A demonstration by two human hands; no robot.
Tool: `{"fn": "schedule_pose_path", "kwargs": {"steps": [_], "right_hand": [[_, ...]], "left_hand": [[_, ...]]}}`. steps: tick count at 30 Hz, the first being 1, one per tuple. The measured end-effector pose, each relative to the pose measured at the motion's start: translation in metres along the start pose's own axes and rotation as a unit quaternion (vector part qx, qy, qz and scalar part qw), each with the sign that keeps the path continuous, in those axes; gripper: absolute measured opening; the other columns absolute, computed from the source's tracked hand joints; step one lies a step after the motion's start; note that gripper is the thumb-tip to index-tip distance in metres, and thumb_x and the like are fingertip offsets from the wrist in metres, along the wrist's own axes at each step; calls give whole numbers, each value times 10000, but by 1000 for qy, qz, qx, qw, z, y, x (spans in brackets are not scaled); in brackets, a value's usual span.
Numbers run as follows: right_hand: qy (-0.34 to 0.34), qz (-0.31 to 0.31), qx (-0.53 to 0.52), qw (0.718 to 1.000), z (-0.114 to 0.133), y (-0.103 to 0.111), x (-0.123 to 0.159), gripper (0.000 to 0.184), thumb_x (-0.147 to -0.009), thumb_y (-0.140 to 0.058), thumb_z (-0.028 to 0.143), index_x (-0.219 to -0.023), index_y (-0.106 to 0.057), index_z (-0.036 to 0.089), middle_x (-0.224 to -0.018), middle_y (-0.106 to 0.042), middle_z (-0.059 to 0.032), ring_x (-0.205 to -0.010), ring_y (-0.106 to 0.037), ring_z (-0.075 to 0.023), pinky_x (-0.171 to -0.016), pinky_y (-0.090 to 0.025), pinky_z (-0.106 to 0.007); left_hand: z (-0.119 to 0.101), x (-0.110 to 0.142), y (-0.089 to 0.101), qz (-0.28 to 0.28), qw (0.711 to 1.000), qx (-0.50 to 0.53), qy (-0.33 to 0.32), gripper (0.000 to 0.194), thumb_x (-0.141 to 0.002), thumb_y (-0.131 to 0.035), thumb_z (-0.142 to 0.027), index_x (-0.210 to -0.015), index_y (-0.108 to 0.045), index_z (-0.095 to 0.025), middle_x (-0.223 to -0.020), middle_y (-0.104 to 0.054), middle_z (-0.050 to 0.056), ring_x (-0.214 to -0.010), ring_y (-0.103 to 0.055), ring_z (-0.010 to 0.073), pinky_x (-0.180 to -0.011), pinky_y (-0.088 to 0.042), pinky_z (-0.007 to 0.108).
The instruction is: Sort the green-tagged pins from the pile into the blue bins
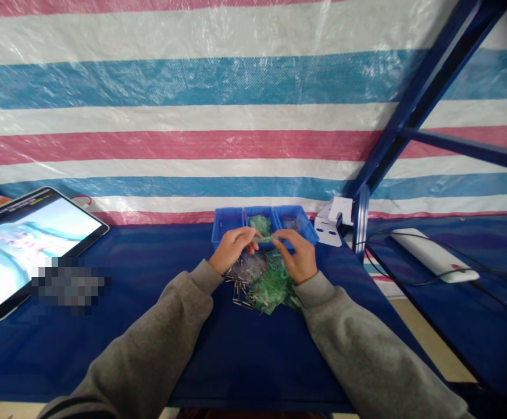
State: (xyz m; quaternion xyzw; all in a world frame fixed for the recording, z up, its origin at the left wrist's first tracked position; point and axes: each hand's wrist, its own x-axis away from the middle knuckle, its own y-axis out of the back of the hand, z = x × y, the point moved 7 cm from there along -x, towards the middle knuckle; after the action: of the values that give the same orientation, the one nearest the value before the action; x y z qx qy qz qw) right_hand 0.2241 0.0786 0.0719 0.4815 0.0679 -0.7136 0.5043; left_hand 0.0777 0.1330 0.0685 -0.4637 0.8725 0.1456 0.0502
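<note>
A slim, pale green plastic piece (263, 239) is stretched level between my two hands, above the near edge of the blue bins. My left hand (235, 247) pinches its left end, and my right hand (297, 254) has thumb and forefinger closed on the right end. Below them on the table lies a pile of green translucent plastic pieces (271, 288). Beside it, to the left, are clear plastic pieces (247, 267) and thin metal pins (241, 293). The exact kind of the held piece is too small to make out.
Three joined blue bins (220, 234) stand behind the pile; the middle one contains green pieces (260, 224). White cut card (332, 221) leans by the blue metal frame (360, 224). A tablet (39, 244) lies left, a white power strip (434, 254) with black cables right. Striped sheeting (236, 142) hangs behind.
</note>
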Motion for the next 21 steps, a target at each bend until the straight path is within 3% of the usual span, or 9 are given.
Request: {"fn": "schedule_pose_path", "kwargs": {"steps": [4,7,15,21], "right_hand": [[-24,-22,4,999,-2,3,1,166,-874,-536,353,-841,-626,217,-787,-665,-42,-704,-617,-187,-692,-512,-346],[-49,-25,-20,998,-4,1,3,159,-843,-580,373,-841,-621,219,-772,-670,-32,-675,-621,-179,-673,-514,-333],[-158,16,-229,960,-17,-11,4,274,-755,-690,355,-939,-554,204,-623,-629,25,-543,-605,-151,-575,-496,-292],[-151,6,-201,968,-17,-10,6,262,-828,-599,363,-1036,-558,210,-661,-622,17,-528,-602,-145,-562,-508,-297]], "left_hand": [[-10,1,5,-25,993,-100,-51,346,-790,-626,-439,-944,-664,-131,-884,-615,73,-779,-579,151,-693,-466,259],[-15,1,7,-33,986,-145,-73,270,-806,-618,-388,-863,-681,-132,-914,-629,77,-849,-584,174,-745,-458,266],[-11,2,4,-15,991,-123,-49,237,-793,-628,-360,-796,-662,-126,-702,-632,24,-659,-567,140,-645,-429,241],[-9,4,9,-56,998,-26,-24,310,-765,-669,-367,-956,-531,-165,-579,-551,-41,-506,-524,92,-560,-414,211]]}}
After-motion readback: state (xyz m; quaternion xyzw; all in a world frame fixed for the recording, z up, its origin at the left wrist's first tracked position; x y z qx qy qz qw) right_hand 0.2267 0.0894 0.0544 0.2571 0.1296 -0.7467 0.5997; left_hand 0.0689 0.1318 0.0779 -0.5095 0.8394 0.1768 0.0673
